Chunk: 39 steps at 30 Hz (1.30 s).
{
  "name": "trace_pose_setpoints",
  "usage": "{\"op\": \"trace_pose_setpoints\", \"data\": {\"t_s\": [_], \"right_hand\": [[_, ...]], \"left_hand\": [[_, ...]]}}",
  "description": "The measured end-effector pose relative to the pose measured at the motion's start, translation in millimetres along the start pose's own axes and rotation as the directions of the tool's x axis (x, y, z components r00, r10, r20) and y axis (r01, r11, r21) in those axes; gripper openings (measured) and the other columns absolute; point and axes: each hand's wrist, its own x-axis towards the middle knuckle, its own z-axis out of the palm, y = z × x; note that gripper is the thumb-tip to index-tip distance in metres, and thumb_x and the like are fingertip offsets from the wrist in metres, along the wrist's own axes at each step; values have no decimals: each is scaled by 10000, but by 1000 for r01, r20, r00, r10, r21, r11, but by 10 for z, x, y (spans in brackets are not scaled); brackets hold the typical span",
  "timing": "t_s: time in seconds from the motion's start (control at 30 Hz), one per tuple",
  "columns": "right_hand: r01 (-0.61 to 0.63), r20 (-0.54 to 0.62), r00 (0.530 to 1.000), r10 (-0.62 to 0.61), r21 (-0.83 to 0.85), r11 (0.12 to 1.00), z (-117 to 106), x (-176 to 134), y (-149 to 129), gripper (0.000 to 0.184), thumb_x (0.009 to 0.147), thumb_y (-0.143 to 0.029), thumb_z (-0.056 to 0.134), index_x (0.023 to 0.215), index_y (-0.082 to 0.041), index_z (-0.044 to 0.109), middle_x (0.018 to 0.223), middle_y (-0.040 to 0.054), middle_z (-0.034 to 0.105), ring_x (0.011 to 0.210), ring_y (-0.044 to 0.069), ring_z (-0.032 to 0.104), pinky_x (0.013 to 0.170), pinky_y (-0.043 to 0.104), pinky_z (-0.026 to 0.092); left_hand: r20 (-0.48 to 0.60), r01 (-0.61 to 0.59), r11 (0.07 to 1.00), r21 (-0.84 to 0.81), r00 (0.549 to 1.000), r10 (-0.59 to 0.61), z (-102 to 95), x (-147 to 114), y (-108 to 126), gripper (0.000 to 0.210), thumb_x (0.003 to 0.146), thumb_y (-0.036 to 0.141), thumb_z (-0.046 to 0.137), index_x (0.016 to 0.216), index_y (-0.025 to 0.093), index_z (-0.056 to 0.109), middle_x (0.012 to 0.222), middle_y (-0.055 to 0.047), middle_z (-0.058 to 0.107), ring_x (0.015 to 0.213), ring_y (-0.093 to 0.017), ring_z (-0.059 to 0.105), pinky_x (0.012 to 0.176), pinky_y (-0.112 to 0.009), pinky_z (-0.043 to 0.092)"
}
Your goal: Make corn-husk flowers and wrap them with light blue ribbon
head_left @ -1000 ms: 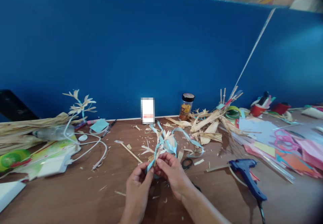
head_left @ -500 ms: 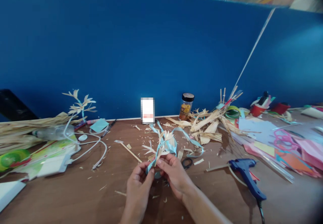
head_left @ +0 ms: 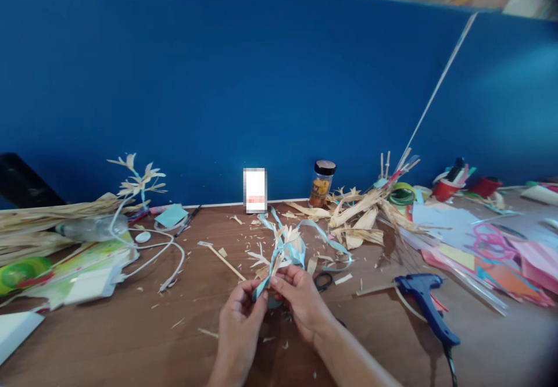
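Observation:
Low in the middle of the head view, my left hand [head_left: 243, 311] pinches a light blue ribbon [head_left: 261, 287] between thumb and fingers. My right hand [head_left: 300, 297] is closed on the base of a corn husk flower [head_left: 285, 250], whose pale petals spread away from me. The ribbon runs along the flower's stem, and a loose length of ribbon [head_left: 333, 253] curls over the table to the right. Beyond my right hand lie dark scissors [head_left: 323, 282], partly hidden. A thin stick [head_left: 226, 262] rests left of the flower.
A blue glue gun [head_left: 425, 303] lies at right, its cord running toward me. Dried husks [head_left: 357, 218] and a jar [head_left: 320, 185] stand behind. At left are a white cable [head_left: 152, 246], a plastic bottle [head_left: 93, 229] and a finished-looking husk flower spray [head_left: 142, 181]. Pink scissors [head_left: 492, 242] lie among papers.
Hardly anything differs. The ribbon between my fingers has shifted slightly, and both hands keep their hold in the same place.

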Motion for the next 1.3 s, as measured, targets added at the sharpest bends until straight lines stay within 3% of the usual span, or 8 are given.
{"op": "trace_pose_setpoints", "data": {"t_s": [0.67,0.87,1.1,1.3], "right_hand": [[2,13,1000,-3,62,998,32,1,6,239,617,-270,722,768,-121,613,652,16,655,604,114,586,631,239,443],[-26,0,1000,26,63,998,57,-10,-31,265,569,-276,750,739,-118,622,631,15,658,576,110,574,589,226,428],[-40,33,999,39,55,998,41,-26,-34,266,608,-252,725,814,-122,619,702,34,675,638,117,591,561,197,405],[-21,18,1000,19,73,997,51,-13,-14,279,580,-259,746,783,-118,618,685,33,673,618,110,590,574,199,412]], "left_hand": [[-13,-10,1000,-6,1000,10,0,-6,10,249,658,319,645,839,156,592,768,-38,658,700,-164,593,626,-239,465],[-15,0,1000,-18,1000,0,0,-4,-8,267,654,333,648,843,151,599,783,-48,661,696,-167,595,623,-244,471],[18,21,996,-85,1000,-19,-16,18,-51,237,691,324,614,871,172,594,829,-36,661,684,-149,594,636,-244,468],[5,-32,999,-27,999,32,-17,26,-58,245,701,305,606,893,154,587,812,-48,649,713,-159,591,640,-244,464]]}}
